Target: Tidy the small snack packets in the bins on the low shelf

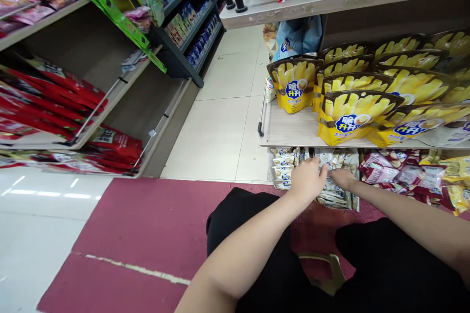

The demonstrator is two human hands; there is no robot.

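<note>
My left hand (309, 176) reaches down to the low bin under the shelf, between two stacks of small white snack packets. Its fingers are curled and its thumb shows on the right side; what they close on is hidden. Close beside it, my right hand (341, 178) is over the right-hand stack of white snack packets (334, 195), its fingers drawn together and pointing left. What it grips, if anything, I cannot make out. The left-hand stack of white snack packets (283, 173) lies in neat layers left of my left hand.
Above my hands, a shelf (290, 132) holds rows of yellow snack pouches (348, 120). Maroon packets (407, 173) lie to the right. A higher shelf (330, 2) juts out overhead. Red packets (47, 93) fill the left rack. Red matting (157, 225) covers the floor around my knees.
</note>
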